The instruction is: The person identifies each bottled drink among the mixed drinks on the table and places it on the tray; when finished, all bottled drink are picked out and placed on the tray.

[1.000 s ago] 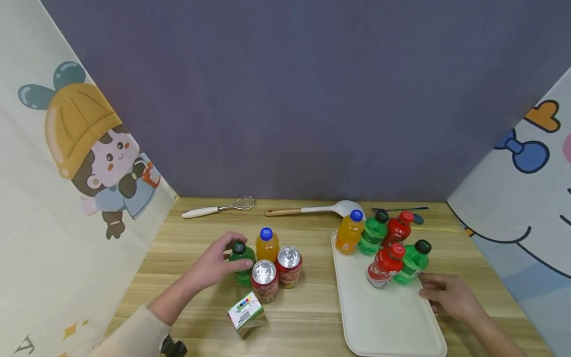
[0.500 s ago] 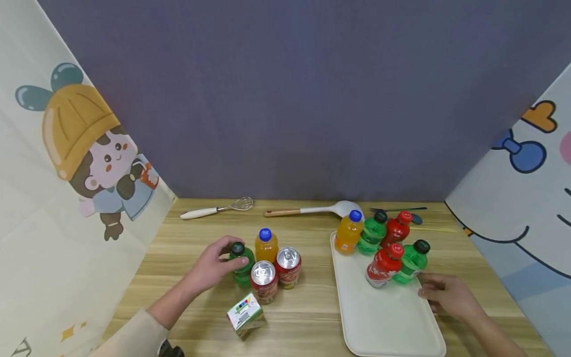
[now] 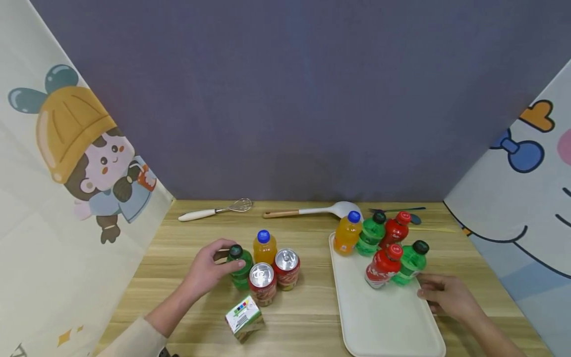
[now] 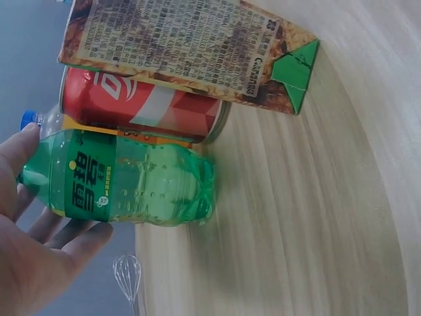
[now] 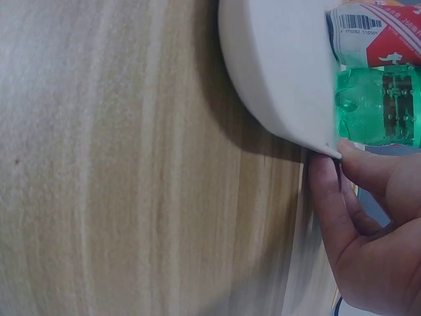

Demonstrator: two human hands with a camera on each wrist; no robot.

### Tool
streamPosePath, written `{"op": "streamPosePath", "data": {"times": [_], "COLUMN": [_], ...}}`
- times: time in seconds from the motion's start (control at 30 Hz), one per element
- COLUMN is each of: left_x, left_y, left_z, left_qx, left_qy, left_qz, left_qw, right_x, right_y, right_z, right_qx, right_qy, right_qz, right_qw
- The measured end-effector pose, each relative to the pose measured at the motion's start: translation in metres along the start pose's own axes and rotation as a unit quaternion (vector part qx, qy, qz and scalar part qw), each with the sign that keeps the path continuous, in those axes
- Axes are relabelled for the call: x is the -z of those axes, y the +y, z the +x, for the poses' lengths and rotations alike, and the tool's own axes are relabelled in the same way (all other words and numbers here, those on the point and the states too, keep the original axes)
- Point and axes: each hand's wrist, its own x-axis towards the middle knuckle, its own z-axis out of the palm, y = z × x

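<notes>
My left hand (image 3: pixel 207 270) curves round a green soda bottle (image 4: pixel 125 174), thumb near the neck and fingers on the far side. The bottle stands upright on the table. Against it are a red soda can (image 3: pixel 262 286) and an orange drink bottle (image 3: pixel 265 250) with a blue cap. A second red can (image 3: pixel 287 272) stands to their right, and a drink carton (image 4: pixel 177 46) is nearer me. At the right, my right hand (image 3: pixel 450 296) pinches the rim of a cream tray (image 3: pixel 388 322) between thumb and fingers. Red, green and orange bottles stand on the tray's far half.
Behind the drinks lie a whisk (image 3: pixel 218 210) and a white spoon with a wooden handle (image 3: pixel 312 210). A dark fork (image 3: pixel 397 209) and a dark spoon (image 3: pixel 415 218) lie behind the tray. A grey wall (image 3: pixel 303 99) closes off the back of the wooden table (image 3: pixel 308 312).
</notes>
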Motion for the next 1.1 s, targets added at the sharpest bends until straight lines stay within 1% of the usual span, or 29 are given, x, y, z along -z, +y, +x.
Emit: {"op": "streamPosePath", "data": {"times": [0.1,0.2,0.37,0.63,0.73,0.93,1.1], "left_x": [-0.001,-0.001,-0.001,0.001,0.004,0.012,0.021], "left_y": [-0.001,-0.001,-0.001,0.000,0.001,0.009,0.020], "left_z": [-0.002,-0.003,-0.003,-0.005,-0.007,-0.010,-0.012], "left_qx": [-0.006,-0.012,-0.022,-0.032,-0.040,-0.067,-0.081], "left_qy": [0.009,0.017,0.029,0.035,0.042,0.063,0.077], "left_qz": [0.001,0.007,0.023,0.032,0.034,0.037,0.069], "left_qw": [0.9999,0.9998,0.9991,0.9984,0.9977,0.9951,0.9913], "right_x": [0.000,0.000,0.000,0.000,0.000,0.000,-0.002], "right_y": [0.000,0.000,0.000,-0.001,-0.002,-0.006,-0.005], "right_z": [0.000,-0.001,-0.001,-0.001,-0.001,-0.003,-0.003], "right_qx": [-0.002,0.003,-0.001,-0.005,-0.005,-0.004,-0.005], "right_qy": [0.001,0.000,-0.002,0.002,0.002,0.002,0.005], "right_qz": [0.006,0.006,0.007,0.001,-0.002,-0.003,-0.007], "right_qw": [1.000,1.000,1.000,1.000,1.000,1.000,1.000]}}
